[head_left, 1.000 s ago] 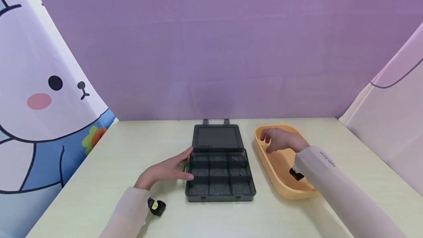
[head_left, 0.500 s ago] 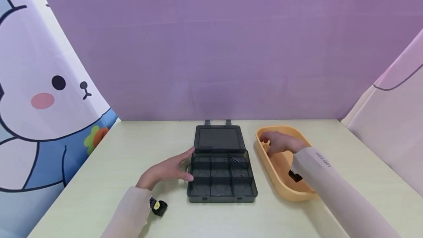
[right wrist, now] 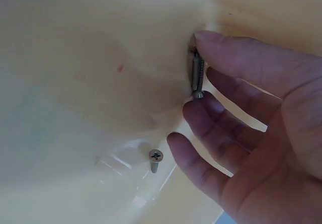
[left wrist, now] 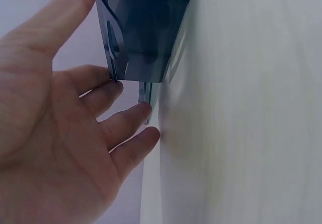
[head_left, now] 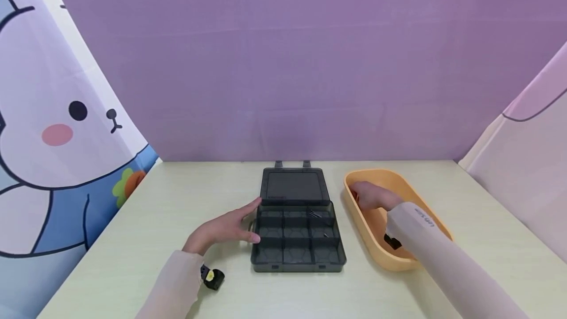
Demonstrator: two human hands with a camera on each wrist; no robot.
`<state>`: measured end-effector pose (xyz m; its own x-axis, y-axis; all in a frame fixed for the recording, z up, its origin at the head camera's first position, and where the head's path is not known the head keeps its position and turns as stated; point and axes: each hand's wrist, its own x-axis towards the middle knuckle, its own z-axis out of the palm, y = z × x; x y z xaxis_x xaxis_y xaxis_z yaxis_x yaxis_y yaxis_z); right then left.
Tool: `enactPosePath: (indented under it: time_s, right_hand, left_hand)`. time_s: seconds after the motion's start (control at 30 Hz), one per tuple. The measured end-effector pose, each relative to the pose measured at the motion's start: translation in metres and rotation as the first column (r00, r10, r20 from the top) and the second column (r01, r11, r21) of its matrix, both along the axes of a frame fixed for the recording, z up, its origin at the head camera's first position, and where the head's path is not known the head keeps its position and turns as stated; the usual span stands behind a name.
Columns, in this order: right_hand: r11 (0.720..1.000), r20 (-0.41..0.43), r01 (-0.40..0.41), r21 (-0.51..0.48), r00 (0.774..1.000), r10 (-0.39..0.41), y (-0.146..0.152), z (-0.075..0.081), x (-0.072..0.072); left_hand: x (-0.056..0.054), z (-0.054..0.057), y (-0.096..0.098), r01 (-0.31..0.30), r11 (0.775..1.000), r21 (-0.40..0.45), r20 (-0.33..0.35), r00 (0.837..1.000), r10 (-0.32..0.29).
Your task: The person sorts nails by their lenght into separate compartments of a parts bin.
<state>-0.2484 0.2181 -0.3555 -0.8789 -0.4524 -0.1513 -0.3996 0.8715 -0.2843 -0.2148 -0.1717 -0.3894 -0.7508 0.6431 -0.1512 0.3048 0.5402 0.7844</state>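
My left hand (head_left: 228,228) rests along the left side of a dark see-through compartment box (head_left: 298,266), thumb and index finger touching it. Its fingers are extended loosely beside the box's side wall (left wrist: 136,48) in the left wrist view. My right hand (head_left: 372,195) reaches down into the far left corner of an orange plastic bin (head_left: 376,255). Seen from the right wrist, its thumb and fingertips close around small metal screws (right wrist: 197,75) by the bin's wall. One loose countersunk cross-head screw (right wrist: 155,156) lies near the fingertips.
The box's lid (head_left: 294,184) lies folded back toward the purple backdrop (head_left: 283,63). Thin metal pieces (head_left: 314,214) sit in its far right compartment and a small one (head_left: 325,235) in the middle right. Box and bin stand on a pale table (head_left: 212,304).
My right hand has lowered deeper into the orange bin, its fingertips going out of sight in the head view. My left hand stays at the box.
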Motion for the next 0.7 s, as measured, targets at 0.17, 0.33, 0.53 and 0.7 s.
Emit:
enactPosePath:
  time_s: [0.17, 0.33, 0.53, 0.7]
  right_hand:
    - [0.999, 0.014, 0.031, -0.013, 0.999, -0.031, -0.001, -0.002, 0.001]
    - [1.0, 0.012, 0.014, 0.019, 1.0, -0.015, 0.001, -0.001, 0.002]
    - [0.999, -0.007, -0.038, 0.018, 0.999, 0.038, 0.007, 0.002, 0.003]
    - [0.999, -0.006, -0.031, -0.008, 1.0, 0.031, 0.011, 0.002, 0.005]
  left_hand:
    - [0.001, 0.0, 0.0, -0.007, 1.0, -0.011, -0.007, 1.0, 0.007]
    - [0.0, -0.001, 0.0, -0.001, 1.0, -0.014, -0.016, 1.0, 0.0]
    - [0.0, -0.001, -0.001, -0.007, 1.0, -0.027, -0.022, 1.0, 0.007]
    - [0.001, -0.002, -0.002, -0.011, 1.0, -0.028, -0.019, 1.0, 0.011]
